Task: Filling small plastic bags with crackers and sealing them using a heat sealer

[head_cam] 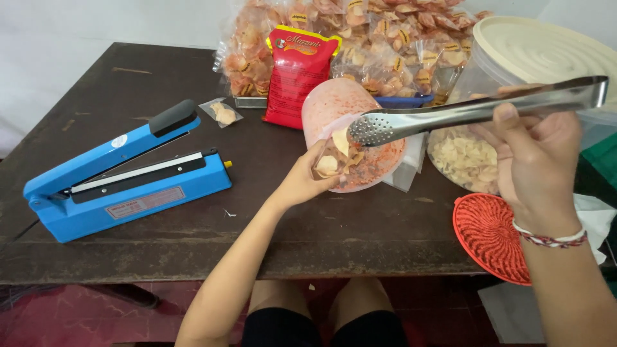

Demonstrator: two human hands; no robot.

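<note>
A red pouch [297,76] is standing mid-table before heaped clear cracker bags [385,45]; a small, seemingly filled clear packet [222,112] is lying left.

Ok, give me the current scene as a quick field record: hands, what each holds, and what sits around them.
left hand: holds small clear bag of chips, open end up
right hand: grips metal tongs, tips at the bag mouth
tongs load: a chip between the tips
behind bag: pink tub tilted on its side
left of table: blue heat sealer, arm raised
right edge: red woven mat
back: packed chip bags
</note>
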